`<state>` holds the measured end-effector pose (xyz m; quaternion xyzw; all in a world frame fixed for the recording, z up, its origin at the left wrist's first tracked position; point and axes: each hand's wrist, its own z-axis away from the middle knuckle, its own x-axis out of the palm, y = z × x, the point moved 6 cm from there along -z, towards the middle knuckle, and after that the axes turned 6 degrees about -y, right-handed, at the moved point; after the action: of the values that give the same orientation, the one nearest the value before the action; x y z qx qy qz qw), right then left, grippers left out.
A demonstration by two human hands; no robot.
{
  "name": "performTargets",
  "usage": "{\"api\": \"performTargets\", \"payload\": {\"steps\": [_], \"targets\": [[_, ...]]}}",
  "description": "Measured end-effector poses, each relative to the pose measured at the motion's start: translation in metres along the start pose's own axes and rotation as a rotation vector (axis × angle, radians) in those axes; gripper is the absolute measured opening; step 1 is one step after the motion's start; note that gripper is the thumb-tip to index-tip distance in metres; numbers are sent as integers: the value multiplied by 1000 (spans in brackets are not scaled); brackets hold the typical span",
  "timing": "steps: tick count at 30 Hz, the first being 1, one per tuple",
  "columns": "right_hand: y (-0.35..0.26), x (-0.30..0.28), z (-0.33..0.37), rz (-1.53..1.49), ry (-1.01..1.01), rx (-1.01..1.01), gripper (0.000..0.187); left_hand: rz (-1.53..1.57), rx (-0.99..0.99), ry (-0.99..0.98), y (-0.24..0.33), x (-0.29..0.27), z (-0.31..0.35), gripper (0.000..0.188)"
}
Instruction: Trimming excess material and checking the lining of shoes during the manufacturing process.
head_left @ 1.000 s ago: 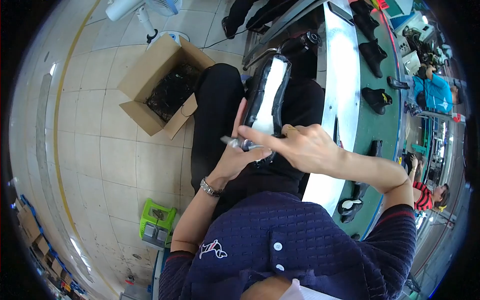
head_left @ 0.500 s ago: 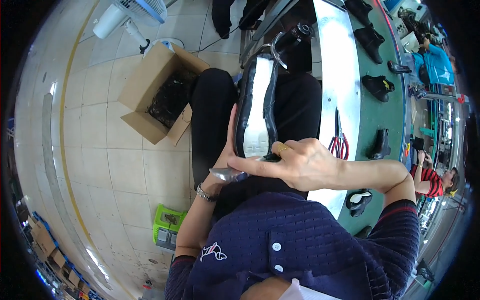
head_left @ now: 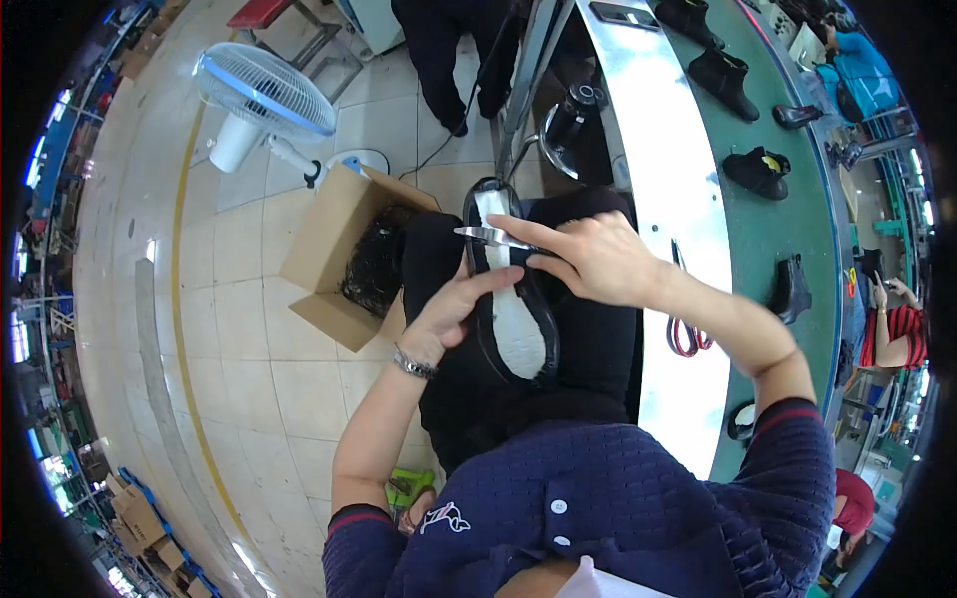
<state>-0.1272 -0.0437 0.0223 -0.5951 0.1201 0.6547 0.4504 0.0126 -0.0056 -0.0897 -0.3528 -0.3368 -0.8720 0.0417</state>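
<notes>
A black shoe (head_left: 518,344) lies sole up across my lap, a white layer covering the middle of its sole and the wider end toward me. My left hand (head_left: 454,311) grips the shoe's left side, thumb across the sole and the other fingers partly hidden. In my right hand (head_left: 608,261) is a knife (head_left: 488,236) with a short, curved silver blade. Its handle is mostly covered by my fingers, and my index finger stretches along the blade. The blade lies over the white layer near the shoe's far end.
To my right runs a metal ledge (head_left: 681,189) with red-handled scissors (head_left: 686,337) and a phone (head_left: 623,15). Beyond it, several black shoes stand on a green belt (head_left: 748,229). At left are an open cardboard box (head_left: 329,259) and a fan (head_left: 264,90). People work at right.
The shoe has been turned, its wider end now toward me. My right hand and the knife have moved from the near end to the far end. My left thumb now lies across the sole.
</notes>
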Motion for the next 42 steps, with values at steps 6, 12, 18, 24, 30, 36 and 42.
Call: {"api": "performTargets", "payload": {"steps": [6, 12, 18, 24, 30, 36, 42], "targets": [[18, 17, 81, -1111, 214, 275, 44, -114, 132, -60, 5, 24, 29, 101], [13, 61, 109, -1638, -34, 274, 19, -377, 439, -297, -18, 29, 20, 149], [-2, 96, 124, -1700, -231, 279, 22, -197, 333, -324, -54, 22, 14, 140], [-9, 107, 120, -1680, -252, 302, 41, -191, 360, -32, -31, 40, 0, 75], [-13, 110, 121, -1623, -316, 308, 50, -213, 349, 120, -25, 55, 6, 47], [-22, 104, 117, -1267, -451, 271, 62, -216, 367, 142, -26, 57, 17, 38], [-30, 85, 116, -1079, -646, 288, 65, -250, 408, 196, -36, 60, 27, 36]]}}
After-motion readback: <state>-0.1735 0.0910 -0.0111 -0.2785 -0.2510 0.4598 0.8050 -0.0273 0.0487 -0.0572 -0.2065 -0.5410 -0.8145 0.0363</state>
